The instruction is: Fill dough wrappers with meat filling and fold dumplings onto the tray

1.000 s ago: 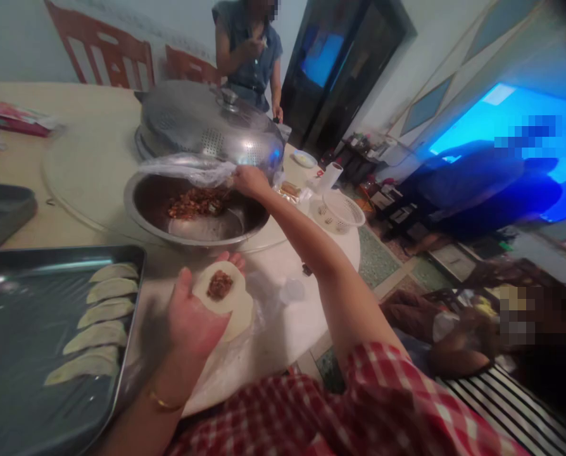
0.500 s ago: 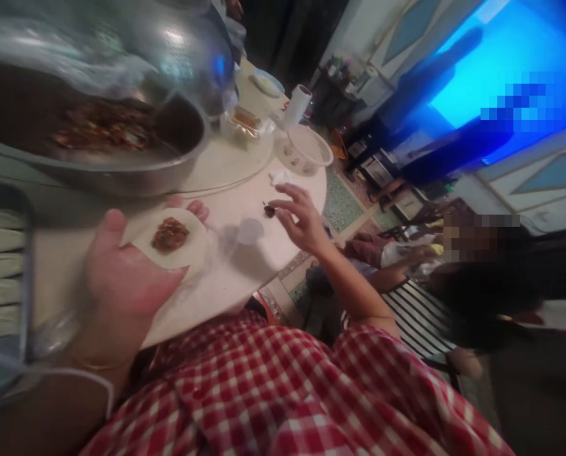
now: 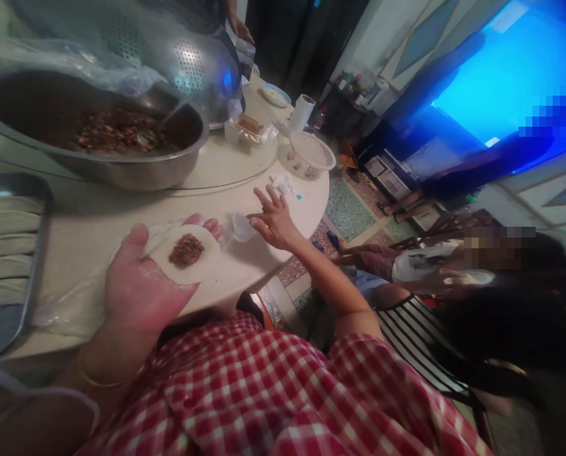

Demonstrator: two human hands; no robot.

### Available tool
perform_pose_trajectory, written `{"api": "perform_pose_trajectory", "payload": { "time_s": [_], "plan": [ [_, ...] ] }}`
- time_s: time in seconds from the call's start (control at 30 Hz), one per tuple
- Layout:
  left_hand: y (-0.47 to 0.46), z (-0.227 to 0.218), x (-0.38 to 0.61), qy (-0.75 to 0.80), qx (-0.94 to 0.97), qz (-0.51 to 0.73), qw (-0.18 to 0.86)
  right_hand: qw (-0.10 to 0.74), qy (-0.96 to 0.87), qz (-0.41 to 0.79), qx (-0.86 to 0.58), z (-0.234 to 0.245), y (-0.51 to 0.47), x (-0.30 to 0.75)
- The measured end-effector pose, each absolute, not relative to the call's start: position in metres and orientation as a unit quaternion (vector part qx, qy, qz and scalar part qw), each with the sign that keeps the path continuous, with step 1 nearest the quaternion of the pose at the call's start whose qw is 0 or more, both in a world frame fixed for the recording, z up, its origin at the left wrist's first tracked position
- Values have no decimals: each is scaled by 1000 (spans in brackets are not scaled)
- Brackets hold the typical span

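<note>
On the palm of my left hand [image 3: 143,282] lies a round dumpling wrapper [image 3: 207,263] with a mound of minced filling [image 3: 187,250] in its middle. My fingers support it from below and show past its far edge. My right hand [image 3: 276,218] is over the table with its fingers spread, beside a small clear plastic cup [image 3: 240,227]. I see nothing held in it. A large metal bowl [image 3: 135,174] beyond my left hand contains more filling and a utensil handle. At the left edge, a metal tray [image 3: 38,253] holds several folded dumplings [image 3: 7,244] in a row.
A perforated white basket [image 3: 311,155], crumpled tissue [image 3: 282,183], a paper roll [image 3: 302,113] and a clear food box [image 3: 249,130] stand farther along the table [image 3: 306,209]. A perforated metal colander [image 3: 192,69] is behind the bowl. People sit close by on the right.
My right hand has moved slightly left and its fingers have spread; the small dark thing at its fingertips no longer shows. The filled wrapper stays on my left palm. The view has shifted.
</note>
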State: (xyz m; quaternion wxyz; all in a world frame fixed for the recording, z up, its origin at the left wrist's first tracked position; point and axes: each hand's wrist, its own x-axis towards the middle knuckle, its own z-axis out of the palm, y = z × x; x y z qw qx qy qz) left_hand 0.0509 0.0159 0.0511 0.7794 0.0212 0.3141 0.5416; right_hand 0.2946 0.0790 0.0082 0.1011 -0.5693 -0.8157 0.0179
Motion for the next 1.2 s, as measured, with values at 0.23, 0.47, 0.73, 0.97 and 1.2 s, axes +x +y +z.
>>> {"api": "perform_pose_trajectory", "payload": {
  "time_s": [0.23, 0.47, 0.73, 0.97, 1.2],
  "plan": [
    [17, 49, 57, 300, 40, 518, 800, 204, -872, -19, -445, 23, 45, 285],
    [18, 47, 54, 311, 53, 518, 795, 139, -899, -75, -408, 15, 48, 253],
    [24, 50, 48, 281, 66, 530, 797, 122, -912, -52, -387, 21, 14, 256],
    [27, 49, 51, 269, 69, 549, 788, 184, -817, -36, -545, 0, 42, 281],
    [26, 57, 55, 286, 0, 539, 793, 91, -784, 11, -614, -4, 75, 280]
  ]
}}
